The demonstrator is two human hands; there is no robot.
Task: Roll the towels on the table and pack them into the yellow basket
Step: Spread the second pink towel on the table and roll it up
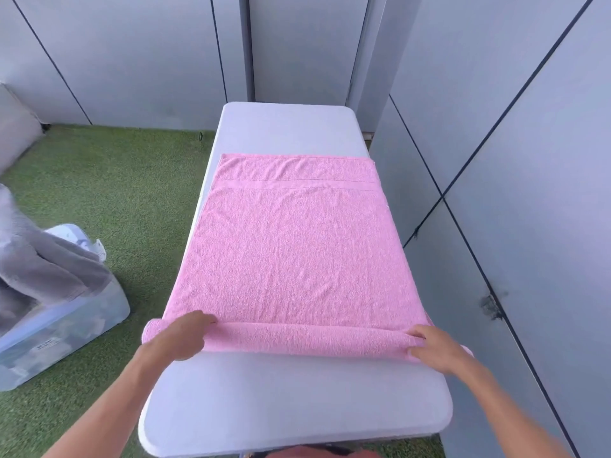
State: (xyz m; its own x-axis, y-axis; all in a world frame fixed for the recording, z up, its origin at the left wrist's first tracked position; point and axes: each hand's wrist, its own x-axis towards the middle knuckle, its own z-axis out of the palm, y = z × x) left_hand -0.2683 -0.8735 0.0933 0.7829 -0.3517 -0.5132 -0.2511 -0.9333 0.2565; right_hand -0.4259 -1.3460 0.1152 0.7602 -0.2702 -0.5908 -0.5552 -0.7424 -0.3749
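Walls (512, 94) of grey panels with dark seams stand beyond and to the right of both hands, and green turf (132, 193) covers the floor off to the left of the left hand. Directly beneath the hands runs a long white table (291, 401), its bare near end lying between the forearms and its far end reaching toward the wall. Spread flat over the middle of the table, just ahead of the fingers, lies a pink towel (291, 252); its far edge shows a woven band and its side edges reach the table's sides. The towel's near end is turned up into a low roll that runs straight across from one hand to the other. Well out to the left of the left hand, on the turf, sits a clear plastic bin (62, 328) with a grey cloth (36, 269) draped over its top. The left hand (182, 337) grips the left part of the roll, fingers curled over its top and knuckles raised. The right hand (433, 350) holds the right end the same way, fingers bent over the roll and thumb tucked at its near side. No yellow basket is in view.
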